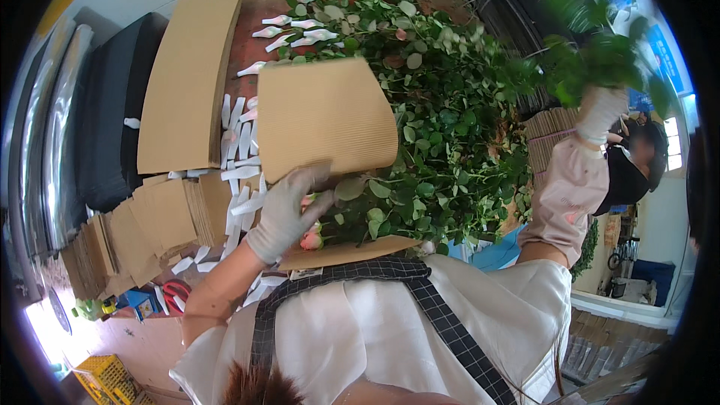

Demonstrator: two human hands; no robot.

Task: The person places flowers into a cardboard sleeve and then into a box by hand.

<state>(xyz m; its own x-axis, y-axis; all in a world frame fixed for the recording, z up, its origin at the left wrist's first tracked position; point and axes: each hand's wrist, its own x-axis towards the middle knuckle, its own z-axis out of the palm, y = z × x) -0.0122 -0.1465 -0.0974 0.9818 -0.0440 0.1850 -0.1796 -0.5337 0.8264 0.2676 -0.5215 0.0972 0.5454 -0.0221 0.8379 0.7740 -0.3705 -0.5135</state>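
My left hand (289,208), in a pale knit glove, is at the lower edge of a bent corrugated cardboard sheet (326,118). Its thumb stands apart from the blurred fingers; whether they grip the cardboard is unclear. Pink rose buds (311,238) show just below this hand, with another piece of cardboard (349,254) nearer my apron. At the far right my gloved right hand (602,112) is raised, closed around leafy green stems (596,64) blurred by motion. Between the hands lies a large heap of leafy rose stems (444,118).
White bud sleeves (244,140) lie scattered on the reddish table, some on buds (306,38). Flat cardboard (188,84) and smaller cardboard pieces (160,219) are stacked left. Red-handled scissors (177,292) lie at the near-left edge. Another person (630,163) is at the right.
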